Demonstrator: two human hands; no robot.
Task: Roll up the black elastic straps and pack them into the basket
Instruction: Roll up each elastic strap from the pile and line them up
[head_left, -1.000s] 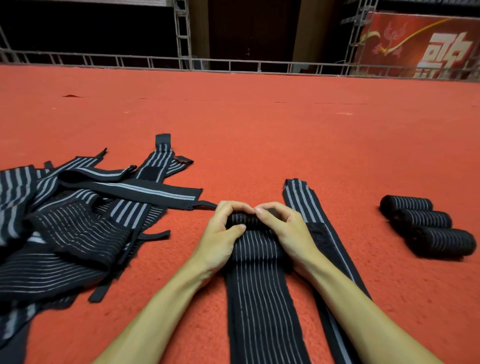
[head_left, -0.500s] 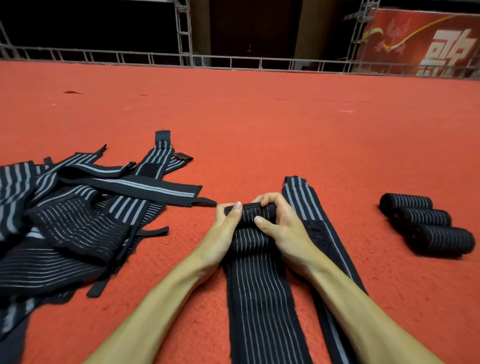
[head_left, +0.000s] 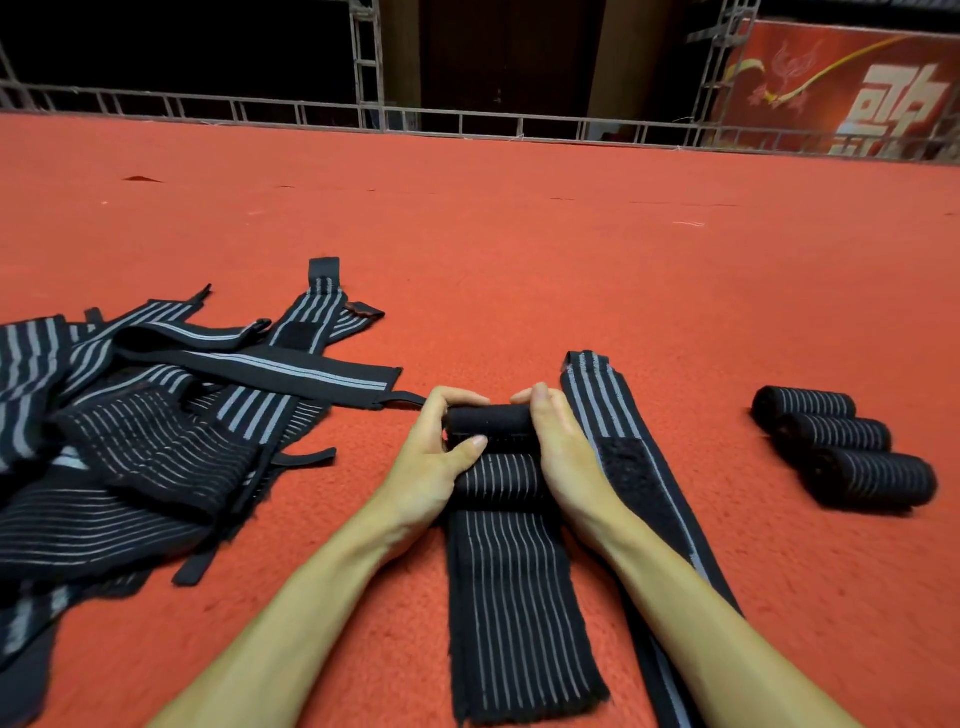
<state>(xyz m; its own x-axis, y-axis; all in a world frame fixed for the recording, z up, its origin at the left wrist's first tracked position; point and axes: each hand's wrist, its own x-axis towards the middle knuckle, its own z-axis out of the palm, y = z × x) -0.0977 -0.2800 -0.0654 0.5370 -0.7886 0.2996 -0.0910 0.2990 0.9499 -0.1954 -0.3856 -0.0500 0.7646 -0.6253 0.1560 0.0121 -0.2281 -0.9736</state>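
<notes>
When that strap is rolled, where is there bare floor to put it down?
Bare carpet lies between the flat strap by the right hand and the three finished rolls, and everywhere beyond the hands up to the railing. Left of the left hand it is crowded: the pile of loose straps nearly reaches the half-rolled strap.

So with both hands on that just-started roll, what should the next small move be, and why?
Probably turn the roll one more wrap toward the body. The left hand and right hand grip its ends, only a short coil is formed, and most of the strap lies flat on the red carpet. Three finished rolls at the right show the goal.
</notes>
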